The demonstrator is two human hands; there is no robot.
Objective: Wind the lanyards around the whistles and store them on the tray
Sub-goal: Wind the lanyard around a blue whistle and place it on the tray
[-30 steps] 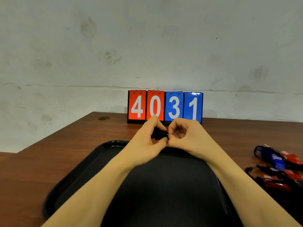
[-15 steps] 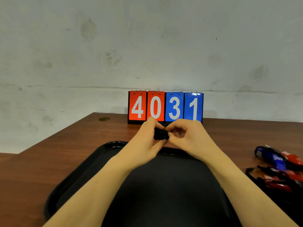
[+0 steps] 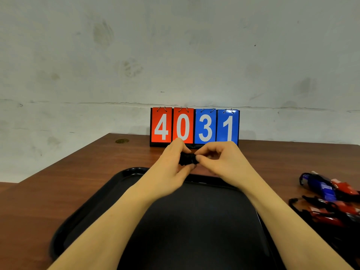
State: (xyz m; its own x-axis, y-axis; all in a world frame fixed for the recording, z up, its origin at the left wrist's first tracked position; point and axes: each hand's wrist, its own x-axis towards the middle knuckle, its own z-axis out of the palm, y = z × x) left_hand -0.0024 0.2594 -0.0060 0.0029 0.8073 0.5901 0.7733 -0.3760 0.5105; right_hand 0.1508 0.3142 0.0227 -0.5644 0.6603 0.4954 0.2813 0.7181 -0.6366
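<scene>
Pinching a black bundle [image 3: 187,160] mid-frame, both hands [image 3: 171,168] [image 3: 224,162] are seemingly finishing winding its lanyard, so the next move is probably lowering it onto the tray [image 3: 93,207].

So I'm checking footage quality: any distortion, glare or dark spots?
Head view: wide-angle lens bows the table edge; soft glare on the tray rim; the black bundle between the left hand and right hand shows no detail.

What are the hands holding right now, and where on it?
A small black lanyard-wrapped whistle bundle, pinched at its left end by the left hand and at its right end by the right hand, above the black plastic tray.
</scene>
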